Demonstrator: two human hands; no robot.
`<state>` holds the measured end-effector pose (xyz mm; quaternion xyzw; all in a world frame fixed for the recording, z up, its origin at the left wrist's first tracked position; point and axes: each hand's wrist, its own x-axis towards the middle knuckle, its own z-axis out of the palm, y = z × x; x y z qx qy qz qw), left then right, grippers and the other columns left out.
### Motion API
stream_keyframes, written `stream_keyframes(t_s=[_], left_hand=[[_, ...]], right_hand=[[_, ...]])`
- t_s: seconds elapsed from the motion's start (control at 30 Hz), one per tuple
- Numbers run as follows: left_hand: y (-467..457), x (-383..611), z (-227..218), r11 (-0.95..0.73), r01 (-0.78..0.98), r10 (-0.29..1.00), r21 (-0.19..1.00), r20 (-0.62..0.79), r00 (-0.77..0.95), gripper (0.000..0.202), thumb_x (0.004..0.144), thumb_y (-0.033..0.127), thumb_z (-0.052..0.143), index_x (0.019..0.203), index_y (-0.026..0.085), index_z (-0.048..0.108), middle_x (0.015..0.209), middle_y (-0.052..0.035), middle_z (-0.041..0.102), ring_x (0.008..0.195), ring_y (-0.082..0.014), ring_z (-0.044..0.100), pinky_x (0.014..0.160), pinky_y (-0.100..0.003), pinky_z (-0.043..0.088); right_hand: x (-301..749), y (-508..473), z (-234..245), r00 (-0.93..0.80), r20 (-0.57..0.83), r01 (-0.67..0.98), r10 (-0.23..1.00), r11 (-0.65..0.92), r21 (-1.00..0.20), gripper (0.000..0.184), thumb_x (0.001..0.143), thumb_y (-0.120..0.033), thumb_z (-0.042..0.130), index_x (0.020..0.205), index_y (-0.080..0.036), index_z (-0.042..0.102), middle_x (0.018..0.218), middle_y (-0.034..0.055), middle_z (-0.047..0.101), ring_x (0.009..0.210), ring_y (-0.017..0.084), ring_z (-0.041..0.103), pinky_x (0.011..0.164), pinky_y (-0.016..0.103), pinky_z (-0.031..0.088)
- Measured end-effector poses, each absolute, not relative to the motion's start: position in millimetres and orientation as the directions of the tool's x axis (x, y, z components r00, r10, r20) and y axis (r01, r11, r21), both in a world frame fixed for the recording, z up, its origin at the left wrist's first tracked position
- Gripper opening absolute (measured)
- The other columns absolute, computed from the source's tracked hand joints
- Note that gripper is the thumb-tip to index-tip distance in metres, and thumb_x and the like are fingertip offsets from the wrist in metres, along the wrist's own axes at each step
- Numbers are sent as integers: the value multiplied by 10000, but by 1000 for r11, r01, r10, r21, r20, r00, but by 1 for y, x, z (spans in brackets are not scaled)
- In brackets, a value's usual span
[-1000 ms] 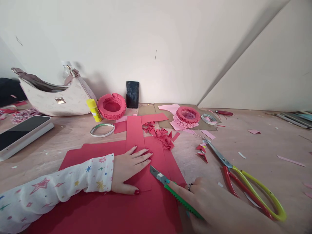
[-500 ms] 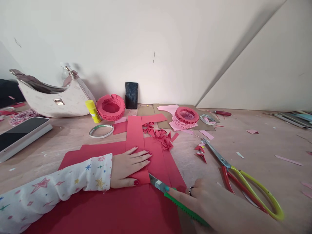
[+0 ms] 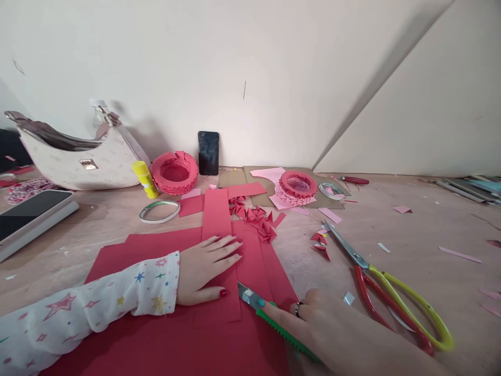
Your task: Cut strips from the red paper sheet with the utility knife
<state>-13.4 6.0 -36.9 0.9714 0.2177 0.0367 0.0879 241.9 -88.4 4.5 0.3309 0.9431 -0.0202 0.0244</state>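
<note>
My left hand (image 3: 207, 266) lies flat, fingers spread, pressing a long red paper strip (image 3: 217, 230) onto a large red sheet (image 3: 164, 339). My right hand (image 3: 336, 334) grips a green utility knife (image 3: 270, 321), its blade tip resting on the paper just right of my left thumb, along the strip's right edge. Further cut red strips (image 3: 270, 263) lie beside the blade.
Yellow and red scissors (image 3: 385, 290) lie to the right. Folded red paper triangles (image 3: 256, 216), two red paper rings (image 3: 174, 172) (image 3: 299, 184), tape rolls (image 3: 159, 211), a yellow glue stick (image 3: 142, 178), a phone (image 3: 208, 152), a white handbag (image 3: 74, 156) and a tablet (image 3: 31, 216) surround the work.
The knife has slid toward me along the strip's right edge, then held near my left thumb. My left hand stayed pressed on the strip.
</note>
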Motion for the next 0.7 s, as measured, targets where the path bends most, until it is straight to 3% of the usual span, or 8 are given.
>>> stream_keyframes(t_s=[0.23,0.7], left_hand=[[5,-13,-41,-875,451,460,179,17,888,707,731,502,393,1321,176,180,1382,-108,127,1247,-307,128,996,-485,86],[4,-12,-38,-881,450,457,146,14,889,674,723,511,406,1309,236,220,1388,-86,110,1247,-300,135,989,-489,102]], right_hand=[[237,-87,1,-774,-78,632,629,775,-18,570,744,-194,372,1286,-138,204,579,-17,525,496,111,411,482,246,174],[230,-91,-7,-759,-109,646,643,764,7,596,709,-160,368,1279,-122,198,546,-29,501,427,96,359,454,248,147]])
